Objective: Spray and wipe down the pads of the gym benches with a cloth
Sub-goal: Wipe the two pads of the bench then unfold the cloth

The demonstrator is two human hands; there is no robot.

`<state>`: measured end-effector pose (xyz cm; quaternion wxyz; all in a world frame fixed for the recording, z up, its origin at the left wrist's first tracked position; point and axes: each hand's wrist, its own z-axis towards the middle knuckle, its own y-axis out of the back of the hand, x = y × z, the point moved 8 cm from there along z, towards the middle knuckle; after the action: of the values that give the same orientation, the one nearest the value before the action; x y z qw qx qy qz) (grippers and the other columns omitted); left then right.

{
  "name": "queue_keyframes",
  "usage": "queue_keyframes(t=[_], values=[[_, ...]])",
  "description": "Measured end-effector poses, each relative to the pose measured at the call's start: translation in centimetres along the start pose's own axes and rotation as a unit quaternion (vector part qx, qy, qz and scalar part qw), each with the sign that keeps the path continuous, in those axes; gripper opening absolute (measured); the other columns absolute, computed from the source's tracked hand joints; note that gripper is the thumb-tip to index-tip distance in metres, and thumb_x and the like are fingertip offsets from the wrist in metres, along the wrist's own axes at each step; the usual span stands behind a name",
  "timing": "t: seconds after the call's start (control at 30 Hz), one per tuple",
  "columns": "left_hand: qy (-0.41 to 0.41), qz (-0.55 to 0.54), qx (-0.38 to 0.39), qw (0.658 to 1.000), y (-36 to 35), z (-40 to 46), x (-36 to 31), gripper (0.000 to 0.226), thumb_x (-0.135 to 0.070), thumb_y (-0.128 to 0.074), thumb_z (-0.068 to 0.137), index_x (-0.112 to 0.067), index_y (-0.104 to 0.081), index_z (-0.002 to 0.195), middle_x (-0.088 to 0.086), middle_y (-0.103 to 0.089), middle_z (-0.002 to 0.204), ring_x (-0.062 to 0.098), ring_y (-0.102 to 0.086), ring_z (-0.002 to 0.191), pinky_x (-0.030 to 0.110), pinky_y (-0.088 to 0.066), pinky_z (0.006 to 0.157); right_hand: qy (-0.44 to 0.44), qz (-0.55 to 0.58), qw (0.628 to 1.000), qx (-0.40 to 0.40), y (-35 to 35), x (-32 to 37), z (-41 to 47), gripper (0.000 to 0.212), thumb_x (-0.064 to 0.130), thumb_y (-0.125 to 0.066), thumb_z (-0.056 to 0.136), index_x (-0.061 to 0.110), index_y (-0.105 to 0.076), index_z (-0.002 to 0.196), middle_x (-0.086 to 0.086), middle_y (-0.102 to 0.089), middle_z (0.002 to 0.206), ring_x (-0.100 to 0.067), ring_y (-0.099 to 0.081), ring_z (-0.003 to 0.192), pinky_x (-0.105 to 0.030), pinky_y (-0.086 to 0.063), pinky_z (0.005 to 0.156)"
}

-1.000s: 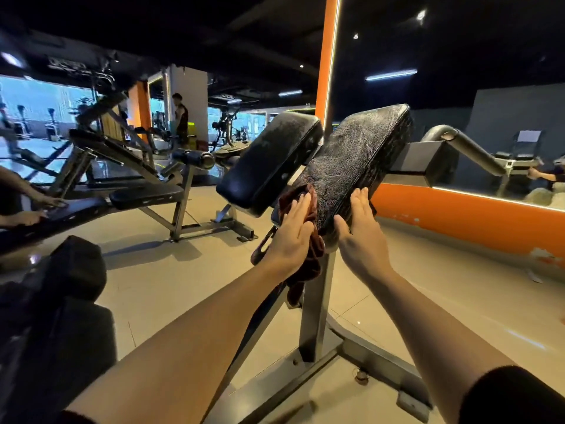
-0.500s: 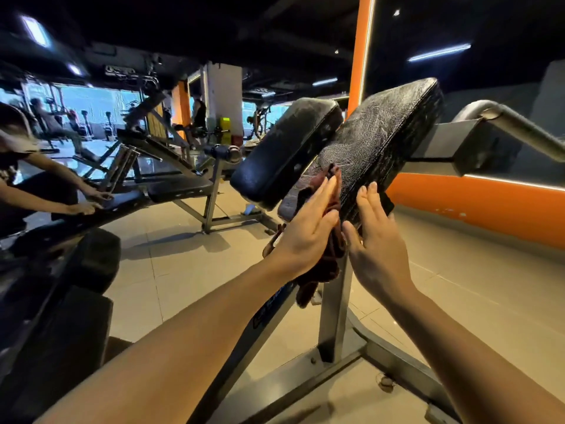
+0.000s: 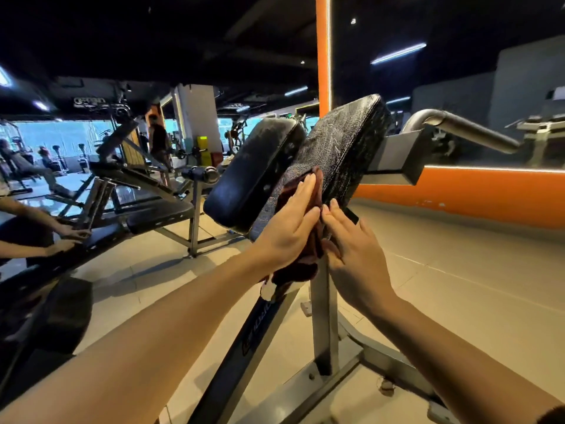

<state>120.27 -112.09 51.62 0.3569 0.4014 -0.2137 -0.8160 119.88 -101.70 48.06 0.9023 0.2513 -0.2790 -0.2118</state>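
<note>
Pad being wiped: the cracked black vinyl pad (image 3: 345,142), tilted steeply on the grey steel bench frame (image 3: 325,316), its worn surface showing fine pale crackle lines.
Cloth: a dark reddish-brown cloth (image 3: 308,228) lies against the pad's lower part, bunched, with a tail hanging below the pad's bottom edge.
Left hand: the left hand (image 3: 289,228) presses the cloth flat to the pad, fingers straight and together — not curled round it.
Right hand: the right hand (image 3: 356,255) sits just beside the cloth at the pad's lower edge, fingers fairly straight; whether its thumb pinches the hanging fabric I cannot tell.
Neighbouring pad: a smoother black pad (image 3: 253,175) just to the left, speckled with pale spots.
Spray bottle: none visible.
Risk — cloth slipping: held only by flat pressure on a steep slope, it could slide off if the push eases.
Risk — snagging: the cracked vinyl could catch the fabric and flake.
Risk — missed area: the upper half looks out of easy reach.
</note>
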Motion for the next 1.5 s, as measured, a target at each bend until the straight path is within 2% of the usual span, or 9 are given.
queue_keyframes(t=[0.17,0.33,0.5,0.73,0.9,1.07,1.27,1.4,1.5], values=[[0.036,-0.004,-0.001,0.999,-0.1,6.6,-1.9,0.059,-0.025,-0.037,0.106,-0.018,-0.009,0.156,0.004,-0.015,0.162,0.016,-0.013,0.148,0.017,-0.011,0.108,0.022,0.011,1.000,-0.007,1.6,-0.4,1.2,0.044,0.020,-0.042,0.103,0.028,-0.042,0.146,0.010,-0.042,0.150,-0.011,-0.035,0.139,-0.034,-0.011,0.118],[-0.076,0.065,0.013,0.995,-0.8,1.1,-1.4,0.066,-0.022,-0.044,0.102,-0.022,-0.007,0.156,-0.003,-0.011,0.163,0.008,-0.008,0.149,0.022,-0.009,0.118,0.074,0.003,0.997,-0.028,2.4,0.3,0.2,0.045,0.025,-0.038,0.092,0.015,-0.059,0.131,-0.001,-0.061,0.131,-0.015,-0.048,0.110,-0.035,-0.041,0.099],[-0.064,0.061,-0.003,0.996,-0.1,2.3,-1.1,0.062,-0.018,-0.043,0.103,-0.017,-0.010,0.156,0.000,-0.017,0.162,0.011,-0.015,0.148,0.019,-0.009,0.117,0.033,-0.019,0.998,-0.040,3.2,-0.7,1.0,0.055,0.044,-0.034,0.094,0.009,-0.059,0.129,-0.009,-0.060,0.130,-0.027,-0.054,0.118,-0.035,-0.041,0.099],[-0.035,0.058,0.004,0.998,-1.1,11.8,-5.1,0.064,-0.020,-0.040,0.104,-0.012,-0.005,0.156,0.004,-0.009,0.163,0.018,-0.009,0.150,0.038,-0.014,0.121,-0.009,-0.010,0.993,-0.115,5.3,-1.7,2.6,0.023,0.018,-0.045,0.100,0.018,-0.055,0.122,0.009,-0.053,0.109,0.003,-0.040,0.093,-0.007,-0.036,0.080],[-0.125,0.019,0.034,0.991,-0.8,7.4,-4.0,0.065,-0.016,-0.042,0.104,-0.019,-0.002,0.155,-0.004,-0.001,0.163,0.006,0.002,0.148,0.026,-0.002,0.121,-0.024,-0.058,0.987,-0.150,5.8,-2.6,2.3,0.035,0.009,-0.051,0.096,0.015,-0.053,0.131,-0.004,-0.058,0.128,-0.006,-0.049,0.109,-0.014,-0.035,0.092],[-0.022,-0.018,0.030,0.999,1.2,10.5,1.7,0.052,-0.016,-0.029,0.107,-0.014,-0.013,0.156,0.013,-0.035,0.153,0.019,-0.046,0.129,0.020,-0.028,0.104,0.006,-0.055,0.987,-0.150,5.3,-0.8,3.7,0.045,0.017,-0.045,0.094,0.016,-0.050,0.138,0.000,-0.052,0.140,0.000,-0.040,0.120,-0.013,-0.030,0.098],[-0.032,-0.017,0.043,0.998,0.7,12.2,1.9,0.055,-0.019,-0.032,0.106,-0.013,-0.008,0.155,0.004,-0.005,0.163,0.019,0.000,0.150,0.036,-0.002,0.121,-0.010,-0.051,0.984,-0.169,4.1,0.6,6.6,0.055,0.029,-0.042,0.089,0.012,-0.048,0.141,-0.001,-0.043,0.147,-0.012,-0.038,0.134,-0.023,-0.029,0.107],[-0.125,-0.026,0.060,0.990,0.7,8.3,2.7,0.057,-0.013,-0.034,0.105,-0.013,-0.005,0.154,-0.007,-0.002,0.159,0.006,0.006,0.147,0.017,0.008,0.116,-0.010,-0.082,0.967,-0.242,3.5,0.5,6.7,0.049,0.027,-0.051,0.088,0.006,-0.057,0.132,-0.008,-0.054,0.137,-0.014,-0.044,0.125,-0.026,-0.033,0.105],[-0.080,0.005,0.052,0.995,1.6,11.1,4.9,0.053,-0.013,-0.030,0.106,-0.009,-0.009,0.154,0.004,-0.006,0.162,0.013,-0.002,0.149,0.007,0.005,0.108,0.003,-0.108,0.953,-0.284,2.8,0.4,6.9,0.046,0.025,-0.051,0.089,0.002,-0.059,0.128,-0.012,-0.059,0.132,-0.016,-0.048,0.122,-0.027,-0.035,0.102]])
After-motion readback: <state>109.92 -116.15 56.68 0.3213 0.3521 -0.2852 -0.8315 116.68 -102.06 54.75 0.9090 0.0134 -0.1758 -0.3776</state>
